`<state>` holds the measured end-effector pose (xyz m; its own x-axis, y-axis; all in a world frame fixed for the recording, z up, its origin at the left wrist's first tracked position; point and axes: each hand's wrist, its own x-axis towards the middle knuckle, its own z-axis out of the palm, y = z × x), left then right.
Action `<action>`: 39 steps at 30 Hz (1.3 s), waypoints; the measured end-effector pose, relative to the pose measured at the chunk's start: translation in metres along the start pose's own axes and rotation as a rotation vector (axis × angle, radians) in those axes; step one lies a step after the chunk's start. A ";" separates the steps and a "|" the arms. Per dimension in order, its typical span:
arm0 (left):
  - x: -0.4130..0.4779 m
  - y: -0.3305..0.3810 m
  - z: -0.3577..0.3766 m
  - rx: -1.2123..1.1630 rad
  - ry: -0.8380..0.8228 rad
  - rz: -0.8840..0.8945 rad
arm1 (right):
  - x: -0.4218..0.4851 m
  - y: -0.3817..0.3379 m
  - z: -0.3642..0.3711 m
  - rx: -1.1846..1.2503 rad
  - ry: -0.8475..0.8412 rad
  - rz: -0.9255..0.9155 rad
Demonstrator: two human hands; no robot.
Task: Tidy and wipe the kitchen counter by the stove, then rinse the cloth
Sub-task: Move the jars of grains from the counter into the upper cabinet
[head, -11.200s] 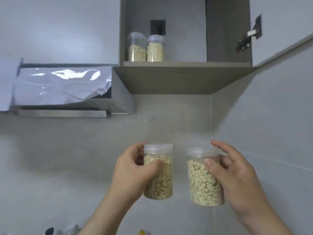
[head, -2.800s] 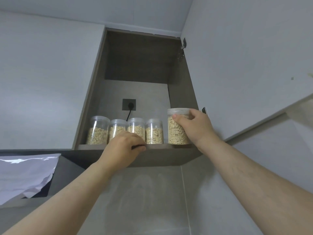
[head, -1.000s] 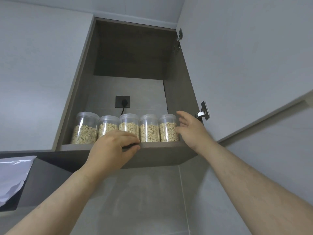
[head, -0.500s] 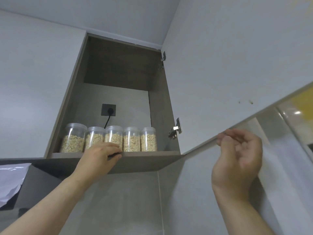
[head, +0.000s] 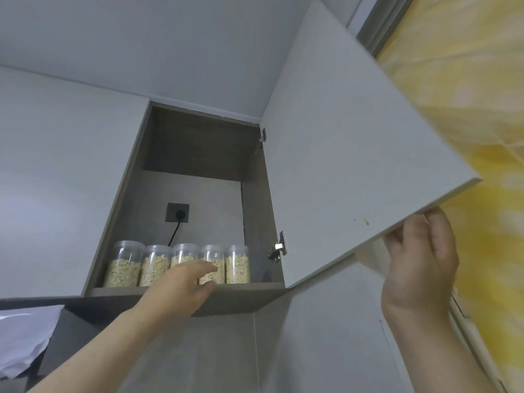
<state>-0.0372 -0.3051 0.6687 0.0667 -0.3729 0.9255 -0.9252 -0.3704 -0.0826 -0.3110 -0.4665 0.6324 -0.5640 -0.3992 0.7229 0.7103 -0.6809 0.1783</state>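
White door, wide open, and that's where the action sits right now. Right hand is up under its bottom edge, close to the free corner, fingers hooked over the lip and thumb side below: a proper grip on the panel. The hinges are on the cabinet's right wall, so the door stands out toward us, with its long side running up and away from that hand. To shut it, the free edge has to sweep left across the opening.

And look what's in that path: the left hand, fingers stretched out and loose, holding nothing, reaching over the front of the shelf right in front of the jars. Whether it's actually touching the shelf edge or a jar, I can't tell from here.

Five jars, upright, side by side in one row along the shelf, pushed toward the left and middle, with a gap at the right wall. They look put away. My read: the close is the right hand's job, since it's the only one on the door, and the left needs to drop clear first. Counter and cloth are out of view below.
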 end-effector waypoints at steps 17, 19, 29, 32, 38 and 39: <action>0.035 0.241 -0.053 -0.912 -0.108 0.391 | 0.053 -0.038 -0.014 0.570 -0.391 0.598; 0.033 0.232 -0.052 -0.960 -0.092 0.391 | 0.050 -0.040 -0.011 0.512 -0.462 0.560; 0.009 0.142 -0.089 -1.117 -0.008 0.392 | 0.010 -0.022 0.041 0.265 -0.875 0.328; -0.005 0.122 -0.108 -1.049 -0.018 0.418 | -0.006 -0.016 0.056 0.220 -0.968 0.252; -0.030 0.089 -0.138 -1.021 0.051 0.371 | -0.036 0.001 0.086 0.044 -1.067 0.113; -0.033 0.084 -0.142 -1.005 0.071 0.350 | -0.040 0.004 0.093 -0.003 -1.081 0.098</action>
<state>-0.1698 -0.2032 0.6841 -0.2543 -0.2604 0.9314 -0.7742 0.6319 -0.0347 -0.2469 -0.3957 0.6667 0.1657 0.2993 0.9397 0.7305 -0.6773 0.0869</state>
